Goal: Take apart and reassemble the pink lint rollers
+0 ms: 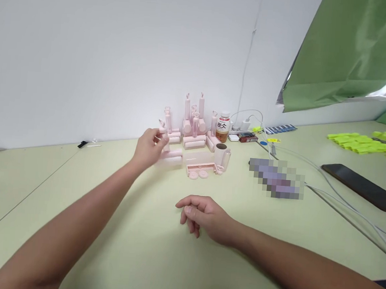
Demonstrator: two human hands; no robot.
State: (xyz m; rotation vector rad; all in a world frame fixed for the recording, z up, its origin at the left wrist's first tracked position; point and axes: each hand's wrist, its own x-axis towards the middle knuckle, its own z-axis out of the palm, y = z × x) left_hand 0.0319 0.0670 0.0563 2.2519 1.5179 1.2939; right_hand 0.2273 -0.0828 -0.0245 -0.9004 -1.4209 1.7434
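My left hand (150, 148) is closed around an upright pink tube with a loop on top (162, 125), at the left end of a group of pink parts. Its fingers partly hide the tube. Beside that hand lies a pink roller-shaped piece (172, 158). More pink looped tubes (195, 126) stand behind, among pink roller pieces (195, 142). A shallow pink tray-like part (201, 167), two flat pink discs (203, 174) and a clear pinkish tube (225, 158) sit in front. My right hand (207, 217) rests over the table nearer me, fingers loosely bent and apart, holding nothing.
A brown-and-white bottle (223, 128) stands near the wall, with a white cup-like roll (220, 154) in front. To the right are white cables (300, 157), a pixelated object (277, 180), a black phone (360, 185) and neon-yellow pieces (353, 143). Everything sits on a pale green table (132, 237).
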